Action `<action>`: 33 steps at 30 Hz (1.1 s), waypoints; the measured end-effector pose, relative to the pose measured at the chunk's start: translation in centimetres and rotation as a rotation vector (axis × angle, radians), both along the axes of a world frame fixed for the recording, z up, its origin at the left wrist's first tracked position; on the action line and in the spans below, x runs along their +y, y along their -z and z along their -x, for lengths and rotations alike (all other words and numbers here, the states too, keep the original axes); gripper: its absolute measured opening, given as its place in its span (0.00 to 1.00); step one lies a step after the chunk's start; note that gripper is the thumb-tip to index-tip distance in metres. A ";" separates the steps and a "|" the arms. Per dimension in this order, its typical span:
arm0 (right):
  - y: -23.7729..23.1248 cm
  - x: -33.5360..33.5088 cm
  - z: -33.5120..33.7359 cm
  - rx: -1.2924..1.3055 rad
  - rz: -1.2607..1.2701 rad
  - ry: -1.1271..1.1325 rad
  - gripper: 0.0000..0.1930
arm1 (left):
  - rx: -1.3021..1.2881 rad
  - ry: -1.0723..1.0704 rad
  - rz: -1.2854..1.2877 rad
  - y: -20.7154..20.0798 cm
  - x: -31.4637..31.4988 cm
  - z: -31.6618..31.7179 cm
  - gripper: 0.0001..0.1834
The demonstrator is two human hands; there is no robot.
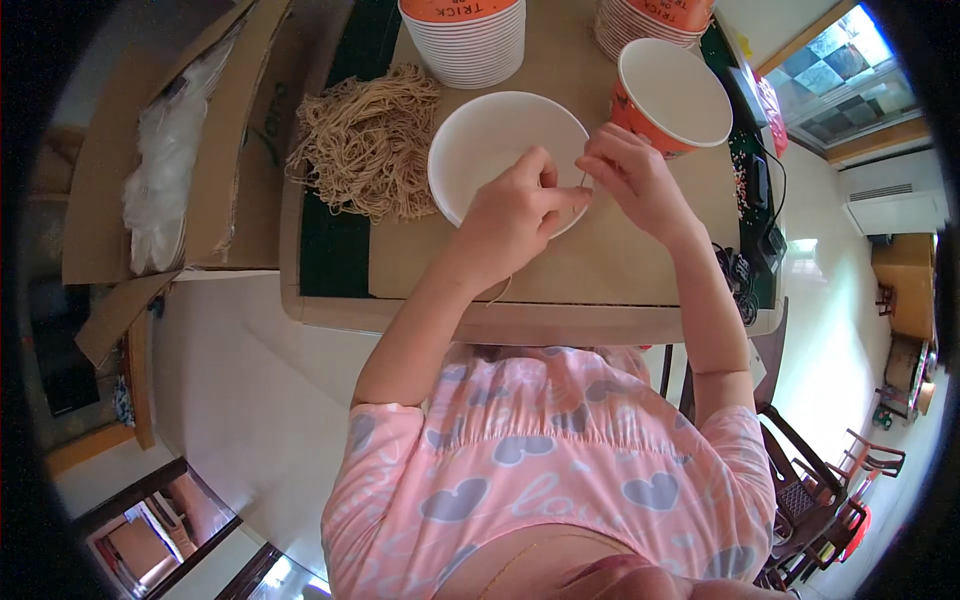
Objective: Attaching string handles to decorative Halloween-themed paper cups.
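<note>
My left hand [520, 210] is closed in a pinch over the near rim of a white paper bucket [475, 135]. A thin beige string [500, 291] runs from it, its tail hanging below my left wrist. Just to the right, my right hand [637, 178] pinches the same string, and a short length shows between the two sets of fingertips. Beside the bucket on the left lies a tangled heap of beige string [372, 145]. An orange paper bucket with a white inside [675, 92] stands past my right hand, tilted or seen at an angle.
Two stacks of nested paper buckets, one at the back middle [470, 52] and another at the back right [650, 28], stand on the table's cardboard sheet [600, 275]. An open cardboard box [235, 150] with plastic-wrapped contents is at the left. Black cables [738, 275] lie along the right edge.
</note>
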State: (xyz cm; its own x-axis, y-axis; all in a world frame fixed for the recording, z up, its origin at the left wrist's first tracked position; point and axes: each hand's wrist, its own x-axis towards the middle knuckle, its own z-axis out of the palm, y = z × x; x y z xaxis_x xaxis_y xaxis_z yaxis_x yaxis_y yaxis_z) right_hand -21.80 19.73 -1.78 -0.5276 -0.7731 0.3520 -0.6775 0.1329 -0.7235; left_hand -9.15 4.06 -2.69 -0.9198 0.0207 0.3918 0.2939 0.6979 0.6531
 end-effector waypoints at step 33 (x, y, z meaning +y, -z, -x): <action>4.9 -1.9 -7.0 0.225 0.393 0.537 0.11 | -0.640 -0.038 -1.208 -0.1 -1.7 1.9 0.12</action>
State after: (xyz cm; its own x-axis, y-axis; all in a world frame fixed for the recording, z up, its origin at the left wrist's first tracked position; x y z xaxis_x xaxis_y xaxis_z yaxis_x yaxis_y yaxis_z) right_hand -14.81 17.78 -6.70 -0.6823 -0.2189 0.6975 -0.7302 0.2490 -0.6362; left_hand -11.07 2.39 -2.55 -0.9377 -0.0571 -0.3428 -0.2936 -0.3979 0.8692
